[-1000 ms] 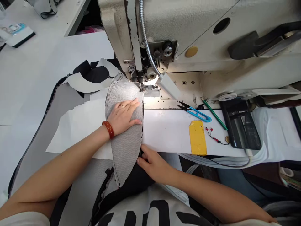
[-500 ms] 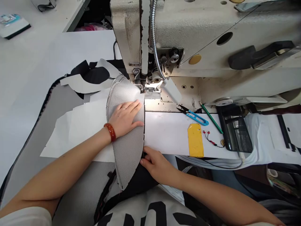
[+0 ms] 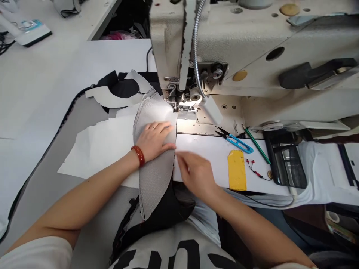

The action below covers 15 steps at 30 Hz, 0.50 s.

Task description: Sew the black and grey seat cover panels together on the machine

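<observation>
My left hand (image 3: 157,139) lies flat with fingers stretched out on a curved grey mesh fabric piece (image 3: 157,175). Its thumb reaches the piece's right edge. Just beyond the fingertips, the sewing machine's presser foot (image 3: 175,107) stands at the fabric's lit upper corner. My right hand (image 3: 198,173) is beside that same edge, below the left thumb, its fingers curled and pinched together. Motion blurs its fingertips, so what they hold, if anything, does not show. Black fabric (image 3: 165,209) hangs below the mesh piece at the table's front edge.
Larger grey fabric (image 3: 70,142) with white pieces spreads leftward. Right of the hands lie blue thread snips (image 3: 238,144), a green pencil (image 3: 256,145), a yellow card (image 3: 237,170), a beaded string (image 3: 255,172) and a black tray (image 3: 283,160). The machine head (image 3: 238,48) overhangs the back.
My right hand has moved up along the fabric edge, away from the lower edge near my body. The left hand stays flat on the mesh. The whole view has shifted slightly.
</observation>
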### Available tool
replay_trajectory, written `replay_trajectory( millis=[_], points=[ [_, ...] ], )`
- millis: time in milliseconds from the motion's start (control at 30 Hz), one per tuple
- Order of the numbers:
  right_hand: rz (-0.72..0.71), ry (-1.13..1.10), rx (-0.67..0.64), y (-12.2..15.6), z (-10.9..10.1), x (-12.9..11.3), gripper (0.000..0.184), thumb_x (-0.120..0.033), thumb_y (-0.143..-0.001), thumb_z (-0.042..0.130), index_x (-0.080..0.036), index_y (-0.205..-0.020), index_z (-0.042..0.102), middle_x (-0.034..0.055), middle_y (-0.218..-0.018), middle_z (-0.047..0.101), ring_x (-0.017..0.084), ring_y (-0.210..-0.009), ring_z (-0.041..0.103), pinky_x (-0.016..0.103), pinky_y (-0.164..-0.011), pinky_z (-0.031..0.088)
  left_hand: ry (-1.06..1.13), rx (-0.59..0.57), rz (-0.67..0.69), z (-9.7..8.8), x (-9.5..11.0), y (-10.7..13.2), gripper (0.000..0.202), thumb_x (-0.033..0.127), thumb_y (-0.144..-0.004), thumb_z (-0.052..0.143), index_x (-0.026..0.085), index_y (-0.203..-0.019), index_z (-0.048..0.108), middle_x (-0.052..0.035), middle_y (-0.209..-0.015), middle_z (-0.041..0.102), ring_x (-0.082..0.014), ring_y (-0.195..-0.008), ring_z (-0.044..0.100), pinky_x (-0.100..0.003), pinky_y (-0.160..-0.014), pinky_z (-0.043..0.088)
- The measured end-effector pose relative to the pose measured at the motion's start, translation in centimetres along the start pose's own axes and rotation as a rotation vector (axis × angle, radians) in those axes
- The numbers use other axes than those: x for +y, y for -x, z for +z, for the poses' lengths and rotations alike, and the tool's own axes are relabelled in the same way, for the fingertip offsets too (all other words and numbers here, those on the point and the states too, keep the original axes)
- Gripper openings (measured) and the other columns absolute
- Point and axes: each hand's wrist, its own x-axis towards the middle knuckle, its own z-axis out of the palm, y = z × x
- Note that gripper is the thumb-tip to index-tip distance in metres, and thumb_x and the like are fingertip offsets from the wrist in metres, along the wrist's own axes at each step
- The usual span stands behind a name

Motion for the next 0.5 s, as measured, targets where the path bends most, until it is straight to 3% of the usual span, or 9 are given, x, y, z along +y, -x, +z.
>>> replay_trajectory(
  millis=[67, 100, 200, 233, 300, 333, 400, 500],
  points=[
    [-0.103, 0.067, 0.167, -4.2, 0.6, 0.3, 0.044, -0.015, -0.095, 0.03, -0.015, -0.129, 0.058, 0.0149, -0.121, 0.066, 0.026, -0.116, 0.058, 0.041, -0.098, 0.046, 0.067, 0.102, -0.032, 0.3, 0.1, 0.7, 0.032, 0.034, -0.09, 0.057, 0.015, -0.113, 0.067, -0.0118, -0.12, 0.067, -0.0286, -0.11, 0.059, -0.044, -0.095, 0.046],
    [-0.125, 0.082, 0.17, -6.4, 1.3, 0.3, 0.05, -0.013, -0.093, 0.03, -0.012, -0.14, 0.049, 0.0172, -0.137, 0.057, 0.027, -0.13, 0.049, 0.046, -0.105, 0.043, 0.131, 0.161, -0.058, 0.4, -0.1, 1.2, 0.021, 0.024, -0.088, 0.053, 0.016, -0.098, 0.07, -0.0096, -0.105, 0.07, -0.0256, -0.098, 0.062, -0.041, -0.089, 0.049],
    [-0.058, 0.205, 0.076, -11.0, 4.3, -0.2, 0.061, -0.012, -0.091, 0.034, 0.003, -0.15, 0.028, 0.0269, -0.154, 0.034, 0.033, -0.146, 0.029, 0.052, -0.115, 0.032, 0.346, 0.337, -0.163, -0.3, -1.9, 2.7, 0.031, 0.001, -0.075, 0.039, 0.019, -0.064, 0.061, -0.0022, -0.069, 0.064, -0.0162, -0.071, 0.061, -0.03, -0.072, 0.051],
    [-0.053, 0.273, 0.061, -11.7, 5.2, -0.3, 0.061, -0.012, -0.092, 0.034, 0.006, -0.15, 0.027, 0.0295, -0.155, 0.031, 0.035, -0.147, 0.027, 0.054, -0.116, 0.03, 0.367, 0.406, -0.224, -0.9, -3.0, 2.9, 0.032, -0.001, -0.072, 0.037, 0.02, -0.064, 0.059, -0.0017, -0.069, 0.063, -0.0151, -0.071, 0.061, -0.028, -0.071, 0.05],
    [-0.09, 0.406, 0.073, -12.0, 6.5, -0.5, 0.059, -0.009, -0.093, 0.031, 0.006, -0.15, 0.028, 0.0316, -0.155, 0.029, 0.039, -0.147, 0.025, 0.057, -0.115, 0.027, 0.292, 0.497, -0.422, -2.3, -5.8, 2.9, 0.032, 0.0, -0.071, 0.039, 0.019, -0.078, 0.064, -0.0041, -0.087, 0.067, -0.0169, -0.086, 0.063, -0.031, -0.082, 0.051],
    [-0.114, 0.458, 0.087, -11.8, 6.9, -0.5, 0.058, -0.008, -0.093, 0.03, 0.005, -0.15, 0.029, 0.0317, -0.155, 0.03, 0.04, -0.147, 0.025, 0.058, -0.114, 0.028, 0.247, 0.487, -0.555, -3.0, -7.3, 2.4, 0.031, 0.002, -0.072, 0.044, 0.019, -0.089, 0.065, -0.0064, -0.099, 0.067, -0.0194, -0.096, 0.062, -0.034, -0.088, 0.049],
    [-0.13, 0.524, 0.094, -11.3, 7.1, -0.4, 0.058, -0.008, -0.093, 0.029, 0.004, -0.15, 0.03, 0.0316, -0.153, 0.032, 0.04, -0.145, 0.027, 0.059, -0.113, 0.03, 0.291, 0.331, -0.808, -4.1, -10.2, 1.1, 0.029, 0.013, -0.074, 0.059, 0.018, -0.102, 0.065, -0.0084, -0.109, 0.065, -0.0234, -0.102, 0.061, -0.038, -0.094, 0.047],
    [-0.12, 0.578, 0.071, -11.0, 6.8, -0.5, 0.059, -0.009, -0.094, 0.03, 0.002, -0.152, 0.028, 0.0303, -0.154, 0.032, 0.039, -0.145, 0.028, 0.058, -0.114, 0.029, 0.568, 0.087, -0.91, -4.7, -12.7, -1.1, 0.022, 0.032, -0.074, 0.071, 0.016, -0.089, 0.066, -0.0027, -0.09, 0.067, -0.018, -0.087, 0.061, -0.031, -0.083, 0.047]
  ],
)
